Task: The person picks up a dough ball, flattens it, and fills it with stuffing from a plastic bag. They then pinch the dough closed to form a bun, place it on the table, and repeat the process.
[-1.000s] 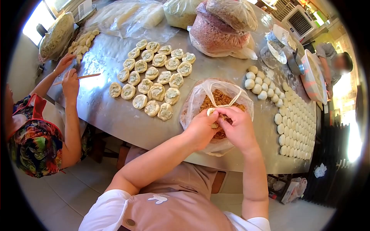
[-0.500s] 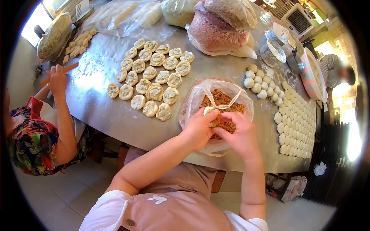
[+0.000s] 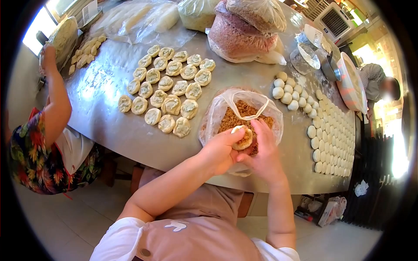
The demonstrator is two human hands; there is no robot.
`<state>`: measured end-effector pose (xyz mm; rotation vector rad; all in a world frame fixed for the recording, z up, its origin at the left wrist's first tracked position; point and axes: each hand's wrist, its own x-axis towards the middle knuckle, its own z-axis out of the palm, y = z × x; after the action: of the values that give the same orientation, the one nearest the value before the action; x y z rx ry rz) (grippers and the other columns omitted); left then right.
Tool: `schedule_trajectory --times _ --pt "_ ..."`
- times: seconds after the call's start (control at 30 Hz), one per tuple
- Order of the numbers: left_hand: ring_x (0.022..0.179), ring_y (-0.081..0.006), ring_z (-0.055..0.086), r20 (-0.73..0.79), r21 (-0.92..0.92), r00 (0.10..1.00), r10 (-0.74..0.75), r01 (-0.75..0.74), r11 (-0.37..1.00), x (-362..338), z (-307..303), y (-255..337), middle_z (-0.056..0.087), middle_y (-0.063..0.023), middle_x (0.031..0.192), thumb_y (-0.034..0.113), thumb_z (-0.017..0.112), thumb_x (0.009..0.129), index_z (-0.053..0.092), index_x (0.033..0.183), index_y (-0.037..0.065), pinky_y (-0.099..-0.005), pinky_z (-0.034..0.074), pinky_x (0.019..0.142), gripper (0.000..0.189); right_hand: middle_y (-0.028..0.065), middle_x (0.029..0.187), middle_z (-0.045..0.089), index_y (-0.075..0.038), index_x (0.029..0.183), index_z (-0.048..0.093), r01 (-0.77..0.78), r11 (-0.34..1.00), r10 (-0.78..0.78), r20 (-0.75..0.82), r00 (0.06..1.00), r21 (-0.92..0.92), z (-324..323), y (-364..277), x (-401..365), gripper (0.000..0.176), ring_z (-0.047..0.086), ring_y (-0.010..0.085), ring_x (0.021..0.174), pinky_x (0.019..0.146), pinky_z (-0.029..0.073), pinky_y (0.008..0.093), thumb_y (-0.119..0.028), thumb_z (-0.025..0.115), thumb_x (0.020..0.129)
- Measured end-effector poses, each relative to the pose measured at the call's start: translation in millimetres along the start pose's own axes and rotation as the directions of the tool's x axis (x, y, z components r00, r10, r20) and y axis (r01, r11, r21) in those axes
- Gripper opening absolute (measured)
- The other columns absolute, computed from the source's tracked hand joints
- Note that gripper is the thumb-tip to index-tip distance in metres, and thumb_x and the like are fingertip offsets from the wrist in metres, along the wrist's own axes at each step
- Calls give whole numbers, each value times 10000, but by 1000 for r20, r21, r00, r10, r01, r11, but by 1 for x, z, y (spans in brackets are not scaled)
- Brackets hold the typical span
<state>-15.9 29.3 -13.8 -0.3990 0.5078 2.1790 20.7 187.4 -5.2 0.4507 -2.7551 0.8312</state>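
My left hand (image 3: 220, 148) grips a round dough piece (image 3: 243, 138) topped with brown crumbly filling, its thumb on the near rim. Close on the other side is my right hand (image 3: 266, 152), fingers stretched out and parted from the thumb, the thumb just below the dough. Both hands are over an open plastic bag (image 3: 220, 102) of the same brown filling (image 3: 246, 108), which they partly hide. Left of the bag lie several dough rounds (image 3: 173, 68) with pale greenish filling.
Smooth white dough balls (image 3: 331, 139) stand in rows on the metal table (image 3: 109, 82) at right. Behind are a bag of pinkish filling (image 3: 239, 43), a flour pot (image 3: 305, 58) and a large tub (image 3: 350, 82). One person (image 3: 39, 143) is at left, another (image 3: 376, 82) far right.
My left hand has turned the dough so its filled face shows, and my right fingers have straightened beside it. The person at left has reached up to a large bag, off the orange stick.
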Motion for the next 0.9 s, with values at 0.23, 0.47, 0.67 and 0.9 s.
schedule_trajectory --times 0.23,0.47,0.67,0.9 --pt "775 -75 568 547 -91 837 -33 99 991 14 -41 -9 608 -17 1072 159 465 1016 486 1277 106 -278 513 695 267 182 1150 624 11 1152 543 128 991 -136 -212 968 -49 24 -8 6 738 512 438 1206 1020 386 503 -666 465 871" --pt "1085 -148 580 69 69 997 -40 36 997 -10 5 -11 568 -43 1205 151 464 1014 429 1361 109 -299 524 856 352 153 1013 671 -1 978 588 124 974 -49 -357 933 189 27 -16 9 427 549 434 1177 1026 385 509 -382 401 1025" --pt "1122 -155 562 155 106 988 -12 -4 994 -5 -7 -12 556 -49 1251 143 446 1018 427 1360 93 -321 505 912 347 137 999 677 4 987 596 -10 975 114 -460 881 223 38 -33 8 245 545 407 1199 1039 387 493 -194 455 1015" --pt "1177 -161 516 61 336 976 208 -216 917 -6 2 -20 533 -77 1284 123 395 1030 400 1421 68 -304 428 987 396 130 1098 670 12 1061 600 -134 861 365 -413 834 490 41 -34 13 296 552 328 1198 1034 407 432 -222 419 1037"
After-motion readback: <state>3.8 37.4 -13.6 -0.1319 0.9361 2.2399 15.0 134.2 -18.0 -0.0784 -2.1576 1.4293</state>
